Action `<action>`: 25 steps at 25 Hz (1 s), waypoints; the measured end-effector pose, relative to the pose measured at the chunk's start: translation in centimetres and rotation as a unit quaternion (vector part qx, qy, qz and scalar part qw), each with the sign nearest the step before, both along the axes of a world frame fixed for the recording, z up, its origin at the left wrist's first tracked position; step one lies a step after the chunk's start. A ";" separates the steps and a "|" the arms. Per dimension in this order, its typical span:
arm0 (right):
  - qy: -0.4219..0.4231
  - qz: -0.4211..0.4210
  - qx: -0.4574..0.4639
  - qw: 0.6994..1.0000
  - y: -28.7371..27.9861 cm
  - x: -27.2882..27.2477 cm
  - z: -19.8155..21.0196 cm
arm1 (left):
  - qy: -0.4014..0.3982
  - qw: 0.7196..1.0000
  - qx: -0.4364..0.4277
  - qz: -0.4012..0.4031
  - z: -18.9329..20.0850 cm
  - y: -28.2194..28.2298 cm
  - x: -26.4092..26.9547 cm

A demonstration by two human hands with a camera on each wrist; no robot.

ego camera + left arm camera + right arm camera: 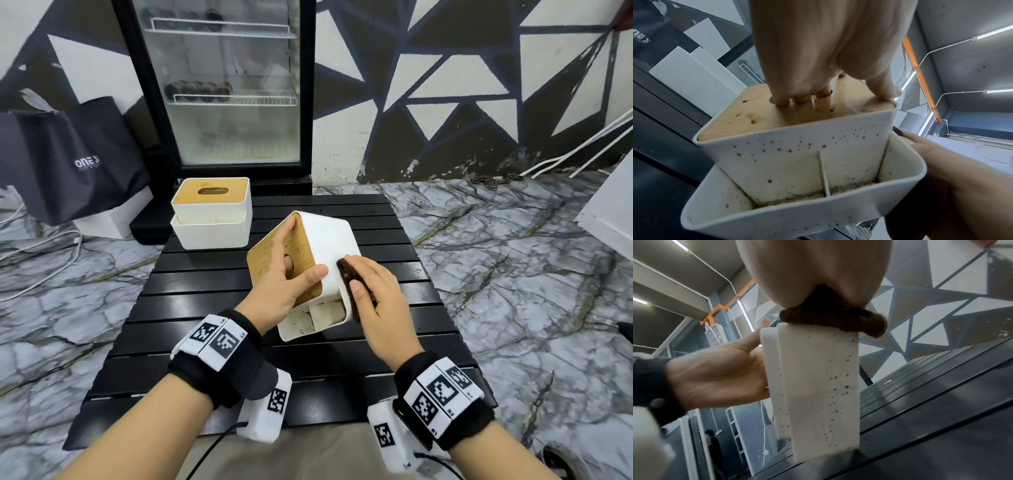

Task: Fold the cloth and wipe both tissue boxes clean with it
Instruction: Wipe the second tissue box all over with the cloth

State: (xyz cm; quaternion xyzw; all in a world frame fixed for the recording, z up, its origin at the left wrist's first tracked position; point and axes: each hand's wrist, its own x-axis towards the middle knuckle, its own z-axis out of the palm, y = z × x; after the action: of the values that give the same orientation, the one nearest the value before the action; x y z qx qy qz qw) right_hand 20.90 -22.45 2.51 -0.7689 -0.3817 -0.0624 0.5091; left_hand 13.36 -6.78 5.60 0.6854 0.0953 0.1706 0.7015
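A white tissue box (329,240) with a wooden lid (305,240) stands tilted on one edge at the middle of the black slatted table (342,359). My left hand (291,274) grips it, fingers hooked into the lid's slot and thumb on the lid's rim. My right hand (370,287) holds a folded dark brown cloth (346,274) against the box's white side wall. In the wrist views brown specks dot the box's walls (797,162) (818,378), and the cloth (838,318) sits under my right palm at the box's upper edge. A second tissue box (211,212) stands upright at the table's far left.
A glass-door fridge (222,85) stands behind the table. A dark bag (68,161) sits on the marble floor at the left, with white cables beside it. A white board (609,219) leans in at the right edge.
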 end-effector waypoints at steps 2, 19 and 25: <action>-0.010 -0.004 0.003 1.000 0.1 -0.5 0.0 | 0.000 1.000 0.004 -0.008 0.1 -0.1 0.0; -0.032 0.014 0.033 0.999 1.8 0.3 2.4 | -0.005 0.996 0.076 -0.036 -0.2 -0.8 0.2; -0.030 0.012 0.039 0.999 2.0 -0.5 2.0 | -0.003 0.996 0.072 -0.050 -0.2 -0.8 0.0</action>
State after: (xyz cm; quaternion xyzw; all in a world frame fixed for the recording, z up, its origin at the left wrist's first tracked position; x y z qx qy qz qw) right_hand 20.40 -20.48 4.51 -0.7416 -0.4032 -0.0939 0.5279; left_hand 13.41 -7.62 5.42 0.7372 0.0464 0.1438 0.6586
